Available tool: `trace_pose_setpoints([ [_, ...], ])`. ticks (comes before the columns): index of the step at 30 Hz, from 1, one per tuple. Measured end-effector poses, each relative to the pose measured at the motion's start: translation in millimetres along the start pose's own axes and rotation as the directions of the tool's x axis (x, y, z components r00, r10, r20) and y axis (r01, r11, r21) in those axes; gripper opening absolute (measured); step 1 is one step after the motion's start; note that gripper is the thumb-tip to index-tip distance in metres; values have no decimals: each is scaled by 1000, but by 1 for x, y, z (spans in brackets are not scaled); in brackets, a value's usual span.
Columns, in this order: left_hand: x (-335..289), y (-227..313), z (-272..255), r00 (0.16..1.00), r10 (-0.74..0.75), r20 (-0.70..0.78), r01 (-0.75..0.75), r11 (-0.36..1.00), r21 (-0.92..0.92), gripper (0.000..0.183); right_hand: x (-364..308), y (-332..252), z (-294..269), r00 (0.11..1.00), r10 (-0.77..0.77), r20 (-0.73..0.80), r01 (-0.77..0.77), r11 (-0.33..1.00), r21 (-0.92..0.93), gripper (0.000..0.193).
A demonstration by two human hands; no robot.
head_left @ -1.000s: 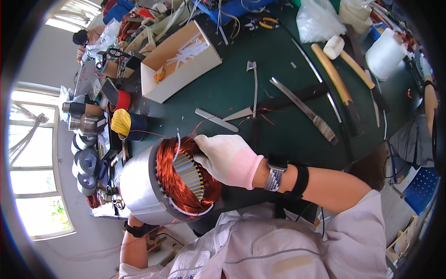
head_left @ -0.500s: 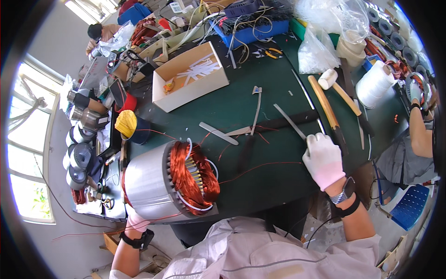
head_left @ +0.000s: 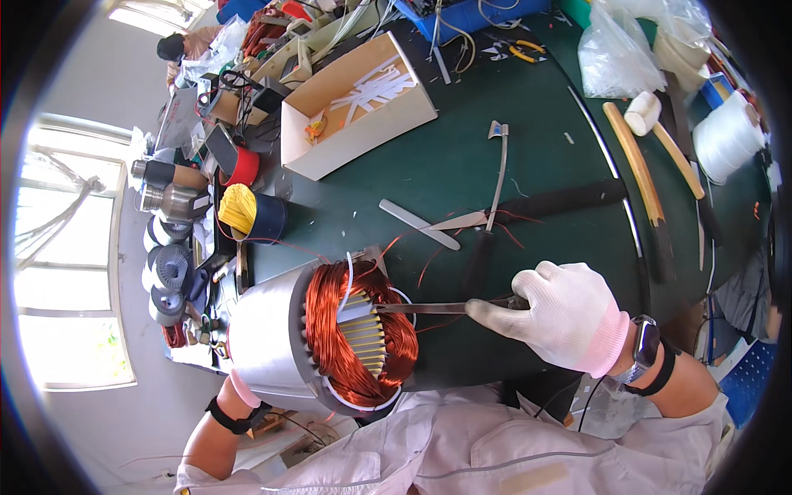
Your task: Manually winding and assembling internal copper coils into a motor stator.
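A motor stator (head_left: 264,334) with a silvery cylindrical body lies on its side at the table's near edge, its open end facing right. Copper windings (head_left: 330,322) bulge round that opening, bound by white loops, and pale slot liners line the bore. In a white glove, my right hand (head_left: 569,318) is closed round a slim flat metal tool (head_left: 437,308). The tool points left, its tip at the mouth of the bore. My left hand (head_left: 242,389), gloved too, is by the stator's back end; its fingers are hidden behind the body.
Beyond the stator lie a white strip (head_left: 419,224), scissors (head_left: 462,220) and a bent-headed tool (head_left: 499,173). A box of white slips (head_left: 363,136) stands at the back. A mallet (head_left: 668,144) and a wooden handle (head_left: 634,165) lie right, near a white thread spool (head_left: 730,139).
My right hand has brought the flat metal tool left from the table to the stator's opening. The stator's open end has turned more toward me. The view has shifted.
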State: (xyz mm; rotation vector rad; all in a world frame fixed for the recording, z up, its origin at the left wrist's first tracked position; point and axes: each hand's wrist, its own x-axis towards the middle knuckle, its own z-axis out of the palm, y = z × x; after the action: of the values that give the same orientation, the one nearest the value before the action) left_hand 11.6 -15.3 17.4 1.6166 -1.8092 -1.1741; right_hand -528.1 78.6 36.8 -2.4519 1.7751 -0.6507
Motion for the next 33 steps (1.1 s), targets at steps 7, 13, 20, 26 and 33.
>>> trace_pose_setpoints([
  [7,-5,-3,-10,998,-55,-17,57,995,85,34,23,8,5,999,-39,-12,39,999,31,34],
  [13,-21,-9,-16,993,-114,-23,116,983,140,34,26,17,6,997,-79,2,79,995,61,25],
  [20,-21,-16,-19,991,-130,-5,129,972,196,33,26,21,7,991,-117,59,112,989,93,28],
  [26,-29,-21,-25,990,-139,-12,138,959,246,33,36,13,10,996,-83,30,78,988,135,28],
  [33,-49,-24,-43,988,-149,-40,154,935,320,33,74,-25,44,996,-4,88,-21,961,277,11],
])
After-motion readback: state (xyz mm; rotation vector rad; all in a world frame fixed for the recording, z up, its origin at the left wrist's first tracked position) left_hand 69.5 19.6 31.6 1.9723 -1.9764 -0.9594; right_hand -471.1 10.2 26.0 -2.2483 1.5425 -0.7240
